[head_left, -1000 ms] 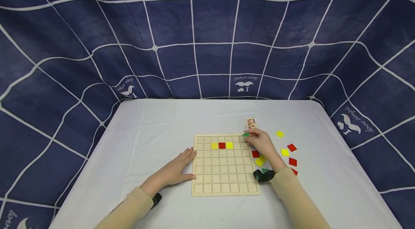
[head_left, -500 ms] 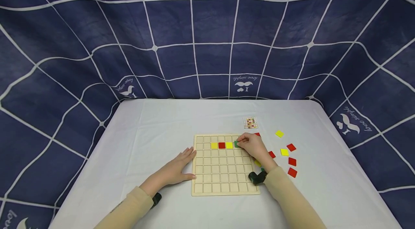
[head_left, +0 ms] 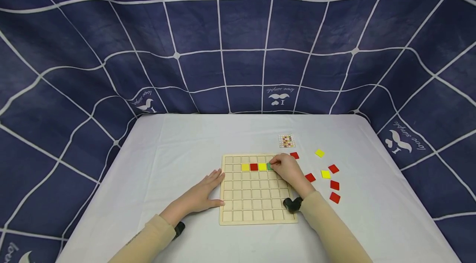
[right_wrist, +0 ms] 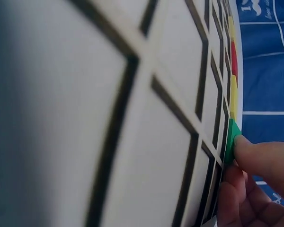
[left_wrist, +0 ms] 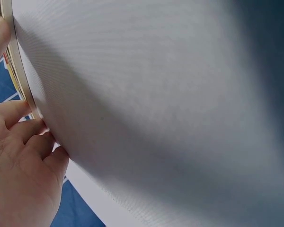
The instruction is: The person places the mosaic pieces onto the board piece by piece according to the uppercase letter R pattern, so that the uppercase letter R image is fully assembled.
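A wooden grid board (head_left: 252,203) lies on the table. In its second row from the back sit a yellow tile (head_left: 245,167), a red tile (head_left: 253,167) and another yellow tile (head_left: 262,166). My right hand (head_left: 289,168) holds a green tile (head_left: 269,166) by thumb and fingertips at the square to their right. In the right wrist view the green tile (right_wrist: 232,142) stands slightly tilted beside the yellow one, the thumb on its near edge. My left hand (head_left: 203,192) rests on the table with fingers spread, fingertips and thumb at the board's left edge.
A small printed pattern card (head_left: 286,141) lies behind the board's right corner. Loose red tiles (head_left: 334,185) and yellow tiles (head_left: 325,174) are scattered right of the board. A blue gridded curtain (head_left: 245,68) hangs behind the white-covered table (head_left: 186,139).
My right hand has carried the green tile from the board's back right corner leftward and down to the square beside the yellow tile. The left hand has stayed in place.
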Available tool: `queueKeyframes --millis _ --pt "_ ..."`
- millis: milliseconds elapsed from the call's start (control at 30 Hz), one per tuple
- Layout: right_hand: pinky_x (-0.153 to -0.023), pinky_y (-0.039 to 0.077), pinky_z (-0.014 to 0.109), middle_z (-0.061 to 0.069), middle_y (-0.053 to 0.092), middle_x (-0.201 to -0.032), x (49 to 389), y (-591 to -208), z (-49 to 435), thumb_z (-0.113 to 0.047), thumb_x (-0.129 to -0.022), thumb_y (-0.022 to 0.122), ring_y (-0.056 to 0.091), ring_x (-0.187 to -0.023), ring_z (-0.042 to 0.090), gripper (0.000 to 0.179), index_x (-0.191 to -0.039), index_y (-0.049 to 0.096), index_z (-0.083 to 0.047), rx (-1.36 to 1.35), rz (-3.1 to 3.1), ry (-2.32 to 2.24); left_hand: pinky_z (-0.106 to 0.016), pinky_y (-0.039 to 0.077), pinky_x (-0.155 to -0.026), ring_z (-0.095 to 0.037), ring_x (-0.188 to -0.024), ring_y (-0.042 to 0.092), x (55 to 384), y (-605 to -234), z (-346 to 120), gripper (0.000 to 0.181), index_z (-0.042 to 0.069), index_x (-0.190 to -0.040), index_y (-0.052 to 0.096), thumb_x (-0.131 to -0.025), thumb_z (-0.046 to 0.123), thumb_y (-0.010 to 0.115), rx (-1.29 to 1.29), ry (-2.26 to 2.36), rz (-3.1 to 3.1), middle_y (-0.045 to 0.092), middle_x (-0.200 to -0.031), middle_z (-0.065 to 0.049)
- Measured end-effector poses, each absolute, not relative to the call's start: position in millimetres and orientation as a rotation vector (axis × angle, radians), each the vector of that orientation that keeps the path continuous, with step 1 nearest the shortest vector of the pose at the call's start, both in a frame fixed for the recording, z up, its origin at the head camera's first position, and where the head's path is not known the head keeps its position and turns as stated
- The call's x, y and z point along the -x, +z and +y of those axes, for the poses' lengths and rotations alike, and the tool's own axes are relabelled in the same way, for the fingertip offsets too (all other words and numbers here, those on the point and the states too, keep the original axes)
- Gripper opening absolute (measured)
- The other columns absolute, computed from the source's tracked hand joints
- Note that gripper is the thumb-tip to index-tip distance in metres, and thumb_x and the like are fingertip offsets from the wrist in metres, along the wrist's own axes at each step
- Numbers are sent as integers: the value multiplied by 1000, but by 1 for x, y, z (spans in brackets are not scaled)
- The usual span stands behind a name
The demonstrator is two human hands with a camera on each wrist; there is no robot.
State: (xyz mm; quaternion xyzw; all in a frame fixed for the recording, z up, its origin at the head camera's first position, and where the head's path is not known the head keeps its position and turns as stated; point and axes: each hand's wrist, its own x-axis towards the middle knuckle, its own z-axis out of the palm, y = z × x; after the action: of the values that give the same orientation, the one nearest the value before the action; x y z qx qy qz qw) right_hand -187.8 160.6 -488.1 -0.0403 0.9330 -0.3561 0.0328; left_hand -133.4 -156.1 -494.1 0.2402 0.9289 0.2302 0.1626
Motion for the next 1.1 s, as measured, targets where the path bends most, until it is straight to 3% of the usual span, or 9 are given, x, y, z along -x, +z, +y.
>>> queueKeyframes --millis 367,733,967,1100 --pt "-74 54 31 7 65 -96 188 -487 165 -13 -90 72 60 -83 17 12 -100 75 -8 113 2853 -1123 -48 19 -124 -29 -153 15 132 -494 -156 90 6 -155 29 -86 44 72 -677 673 2650 19 -164 -12" --pt "-74 55 25 18 70 -109 207 -482 218 -19 -97 62 65 -87 21 28 -118 68 -2 -311 2702 -1497 -50 20 -123 -32 -152 18 130 -494 -155 91 4 -154 31 -84 45 73 -709 675 2660 21 -163 -16" --pt "-74 51 21 15 67 -112 215 -494 237 -21 -96 62 59 -90 21 31 -122 65 -3 -420 2645 -1491 -48 19 -124 -30 -153 16 132 -494 -156 90 5 -154 30 -86 44 72 -697 663 2654 20 -164 -14" --pt "-83 54 30 19 63 -123 213 -496 236 -20 -96 63 60 -98 26 37 -129 62 -2 -348 2676 -1389 -47 19 -124 -29 -153 16 133 -494 -156 91 5 -155 29 -86 45 72 -691 665 2648 19 -164 -14"
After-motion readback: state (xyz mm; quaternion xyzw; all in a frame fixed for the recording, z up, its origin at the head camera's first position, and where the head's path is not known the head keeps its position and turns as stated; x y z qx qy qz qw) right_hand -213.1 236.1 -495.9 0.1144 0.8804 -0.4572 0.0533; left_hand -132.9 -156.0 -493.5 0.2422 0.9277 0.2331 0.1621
